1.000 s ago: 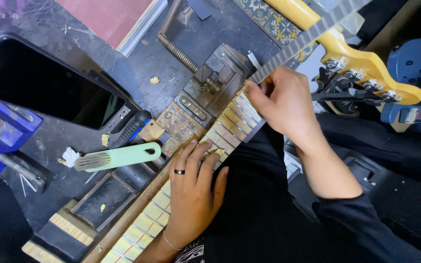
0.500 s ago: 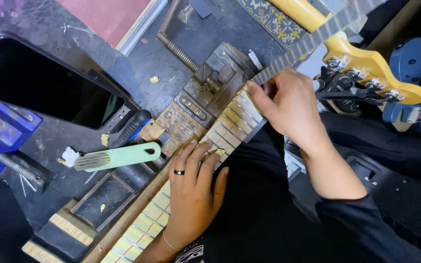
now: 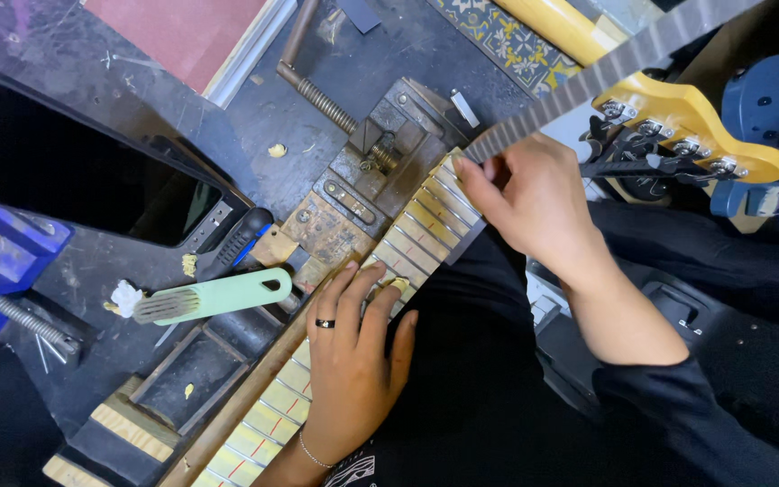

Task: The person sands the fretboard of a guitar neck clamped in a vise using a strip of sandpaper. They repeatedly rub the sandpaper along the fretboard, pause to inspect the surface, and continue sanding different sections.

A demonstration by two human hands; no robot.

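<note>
Fretted neck lies diagonally under both hands, its far end at the right hand's fingertips.

The long pale wooden guitar neck with metal frets (image 3: 426, 230) runs slantwise across the dark, scuffed worktop (image 3: 137, 117), from near the person's body up and away toward a rusty metal vise (image 3: 389, 149). The left hand (image 3: 353, 361) lies flat on the neck's middle, fingers spread and pressing down, gripping nothing. The right hand (image 3: 534, 198) sits further along the same axis, beyond the left, its fingertips pinched together on the neck's far end; whether they hold some small tool there cannot be told. A mint-green plastic-handled brush (image 3: 214, 298) lies just left of the left hand, apart from it.
</note>
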